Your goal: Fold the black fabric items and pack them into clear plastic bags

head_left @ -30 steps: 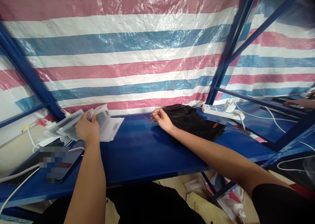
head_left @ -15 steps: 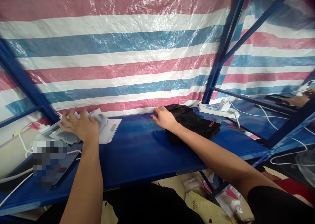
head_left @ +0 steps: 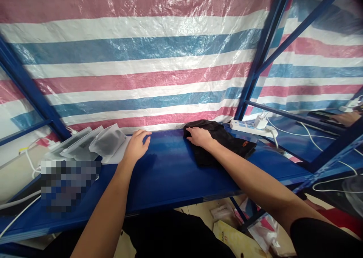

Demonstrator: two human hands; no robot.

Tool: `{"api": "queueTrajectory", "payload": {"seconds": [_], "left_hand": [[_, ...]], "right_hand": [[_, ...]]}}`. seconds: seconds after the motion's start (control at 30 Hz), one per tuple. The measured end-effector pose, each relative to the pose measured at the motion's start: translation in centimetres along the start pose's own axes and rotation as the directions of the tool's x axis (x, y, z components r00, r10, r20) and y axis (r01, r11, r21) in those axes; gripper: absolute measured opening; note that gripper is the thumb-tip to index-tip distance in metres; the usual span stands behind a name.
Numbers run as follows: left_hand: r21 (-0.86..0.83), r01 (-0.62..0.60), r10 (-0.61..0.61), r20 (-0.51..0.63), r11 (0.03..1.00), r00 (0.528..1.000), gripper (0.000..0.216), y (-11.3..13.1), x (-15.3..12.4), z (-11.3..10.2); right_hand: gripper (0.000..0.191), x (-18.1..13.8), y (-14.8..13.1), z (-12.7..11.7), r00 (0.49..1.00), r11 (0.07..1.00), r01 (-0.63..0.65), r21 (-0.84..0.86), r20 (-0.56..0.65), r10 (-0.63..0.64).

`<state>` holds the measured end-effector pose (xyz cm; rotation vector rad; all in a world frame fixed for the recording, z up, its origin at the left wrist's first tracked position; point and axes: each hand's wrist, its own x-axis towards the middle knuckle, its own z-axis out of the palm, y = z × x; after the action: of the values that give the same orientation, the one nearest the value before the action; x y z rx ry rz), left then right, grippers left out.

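Observation:
My left hand (head_left: 136, 144) lies open and flat on the blue shelf (head_left: 170, 171), just right of a fanned stack of clear plastic pouches (head_left: 93, 144) and a white sheet under them. It holds nothing. My right hand (head_left: 200, 136) rests with curled fingers on the near left edge of a folded black garment (head_left: 227, 142) with a small orange label. Whether those fingers pinch the cloth is unclear.
A white power strip (head_left: 249, 126) with a charger and cables sits at the shelf's back right. A blurred phone (head_left: 68, 184) with white cables lies at the left. A striped tarp hangs behind. Another person's hand (head_left: 347, 118) shows far right. Packets lie on the floor below.
My left hand let go of the plastic pouches and slid right onto the bare shelf. My right hand moved right from the shelf onto the black garment.

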<state>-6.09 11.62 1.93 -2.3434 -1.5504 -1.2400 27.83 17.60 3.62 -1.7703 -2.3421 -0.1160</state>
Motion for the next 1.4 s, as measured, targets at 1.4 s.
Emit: {"api": "queueTrajectory", "payload": {"seconds": [1.4], "left_hand": [[0.385,0.006,-0.118,0.266,0.923,0.957,0.048,0.8,-1.6,3.1]], "right_hand": [[0.053,-1.9,-5.0,3.0,0.855,0.862,0.504,0.059,-0.177,-0.487]]}}
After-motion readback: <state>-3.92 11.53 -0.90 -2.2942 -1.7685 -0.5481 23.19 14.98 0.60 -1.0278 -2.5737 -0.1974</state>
